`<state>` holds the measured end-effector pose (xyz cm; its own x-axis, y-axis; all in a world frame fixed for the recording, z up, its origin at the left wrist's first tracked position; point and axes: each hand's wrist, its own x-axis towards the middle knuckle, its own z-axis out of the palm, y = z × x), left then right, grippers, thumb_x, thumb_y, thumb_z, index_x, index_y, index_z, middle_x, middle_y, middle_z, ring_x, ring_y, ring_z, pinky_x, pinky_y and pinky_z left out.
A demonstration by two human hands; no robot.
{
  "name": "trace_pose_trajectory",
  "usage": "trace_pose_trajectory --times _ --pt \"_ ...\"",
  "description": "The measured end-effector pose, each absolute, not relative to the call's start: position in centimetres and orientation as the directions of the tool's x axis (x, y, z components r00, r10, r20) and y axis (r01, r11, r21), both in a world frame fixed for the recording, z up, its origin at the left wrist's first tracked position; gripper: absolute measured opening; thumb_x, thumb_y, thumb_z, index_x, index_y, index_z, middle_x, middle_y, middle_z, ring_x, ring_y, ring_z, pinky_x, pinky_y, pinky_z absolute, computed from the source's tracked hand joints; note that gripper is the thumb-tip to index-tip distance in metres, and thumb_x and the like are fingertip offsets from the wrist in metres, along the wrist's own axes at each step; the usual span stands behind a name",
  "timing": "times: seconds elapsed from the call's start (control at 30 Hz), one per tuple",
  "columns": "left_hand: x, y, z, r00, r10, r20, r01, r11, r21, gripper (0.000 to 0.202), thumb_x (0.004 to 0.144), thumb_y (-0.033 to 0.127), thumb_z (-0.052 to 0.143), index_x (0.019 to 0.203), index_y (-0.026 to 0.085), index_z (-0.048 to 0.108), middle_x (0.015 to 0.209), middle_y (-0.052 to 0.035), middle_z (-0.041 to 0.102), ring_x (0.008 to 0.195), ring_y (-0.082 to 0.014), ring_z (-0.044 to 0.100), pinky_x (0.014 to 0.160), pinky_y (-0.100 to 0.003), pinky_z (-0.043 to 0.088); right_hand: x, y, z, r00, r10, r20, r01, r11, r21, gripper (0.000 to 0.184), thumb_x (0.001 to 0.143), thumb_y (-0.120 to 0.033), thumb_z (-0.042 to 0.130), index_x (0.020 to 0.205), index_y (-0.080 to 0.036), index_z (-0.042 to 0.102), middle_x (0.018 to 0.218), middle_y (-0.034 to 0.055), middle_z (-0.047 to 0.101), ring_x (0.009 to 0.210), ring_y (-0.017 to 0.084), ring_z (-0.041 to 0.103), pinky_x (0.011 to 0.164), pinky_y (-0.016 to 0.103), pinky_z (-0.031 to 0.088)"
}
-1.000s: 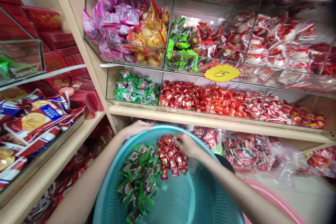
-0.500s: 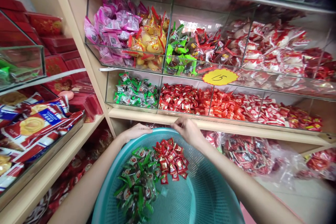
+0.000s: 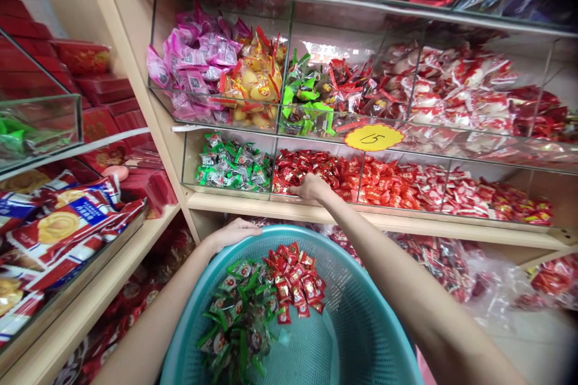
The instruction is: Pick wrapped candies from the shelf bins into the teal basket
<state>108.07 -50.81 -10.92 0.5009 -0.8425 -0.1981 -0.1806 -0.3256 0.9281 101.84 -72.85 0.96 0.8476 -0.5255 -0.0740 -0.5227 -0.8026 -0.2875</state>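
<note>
My left hand (image 3: 237, 233) is closed over the far left rim of a teal plastic basket (image 3: 361, 280). Inside the basket lie a heap of green-wrapped candies (image 3: 241, 313) and a smaller pile of red-wrapped candies (image 3: 295, 280). My right hand (image 3: 312, 187) reaches over the basket's far rim to a clear bin of small red candies (image 3: 289, 162) on the low shelf. It touches the bin's front part, among the candies; most of its fingers are hidden, so whether it holds any cannot be seen.
Left of the red candies is a bin of green-and-silver candies (image 3: 235, 162); orange-red candies (image 3: 383, 183) fill the one to the right. A yellow price tag (image 3: 374, 137) marked 15 hangs above. Packaged biscuits (image 3: 67, 216) line the left shelf. Bagged candies (image 3: 433, 258) lie underneath.
My right hand has left the basket's far rim and moved forward and up to the bin of red candies. The left hand stays on the rim.
</note>
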Motion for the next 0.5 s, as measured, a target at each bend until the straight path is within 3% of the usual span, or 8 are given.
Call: trace_pose_trajectory --times 0.2,0.33,0.43,0.5 --pt "108.0 -50.7 -11.1 0.499 -0.837 -0.225 -0.141 -0.335 0.932 0.040 0.073 0.051 0.058 0.080 0.013 0.070 0.067 -0.0008 0.066 0.061 -0.0146 0.053 0.060 -0.023 0.040 102.2 -73.6 0.5 0.850 -0.522 -0.075 -0.513 -0.787 -0.341 0.038 0.063 -0.051 0.063 0.076 -0.015 0.063 0.081 0.0095 0.065 0.073 0.021 0.060 0.059 0.029 0.042" --pt "108.1 -50.8 -11.2 0.502 -0.837 -0.219 -0.140 -0.329 0.934 0.039 0.073 0.050 0.059 0.082 0.013 0.071 0.070 -0.0015 0.067 0.063 -0.0151 0.055 0.061 -0.024 0.041 100.5 -74.6 1.4 0.874 -0.485 0.015 -0.422 -0.776 -0.468 0.033 0.065 -0.050 0.060 0.058 -0.018 0.056 0.061 0.0028 0.058 0.060 0.015 0.052 0.054 0.026 0.037" --pt "108.2 -50.8 -11.3 0.503 -0.835 -0.223 -0.143 -0.335 0.931 0.039 0.073 0.049 0.059 0.086 0.014 0.071 0.075 -0.0021 0.068 0.065 -0.0157 0.056 0.064 -0.024 0.042 97.5 -74.5 2.2 0.897 -0.422 0.133 -0.278 -0.772 -0.571 0.035 0.068 -0.050 0.057 0.053 -0.018 0.051 0.052 -0.0016 0.048 0.053 0.012 0.043 0.051 0.025 0.032" --pt "108.2 -50.9 -11.3 0.504 -0.834 -0.222 -0.148 -0.337 0.930 0.039 0.073 0.048 0.059 0.085 0.014 0.071 0.075 -0.0022 0.068 0.065 -0.0156 0.056 0.064 -0.024 0.042 95.0 -74.0 1.8 0.925 -0.312 0.218 -0.113 -0.773 -0.625 0.036 0.073 -0.050 0.054 0.058 -0.018 0.052 0.054 -0.0024 0.048 0.054 0.011 0.042 0.052 0.025 0.033"
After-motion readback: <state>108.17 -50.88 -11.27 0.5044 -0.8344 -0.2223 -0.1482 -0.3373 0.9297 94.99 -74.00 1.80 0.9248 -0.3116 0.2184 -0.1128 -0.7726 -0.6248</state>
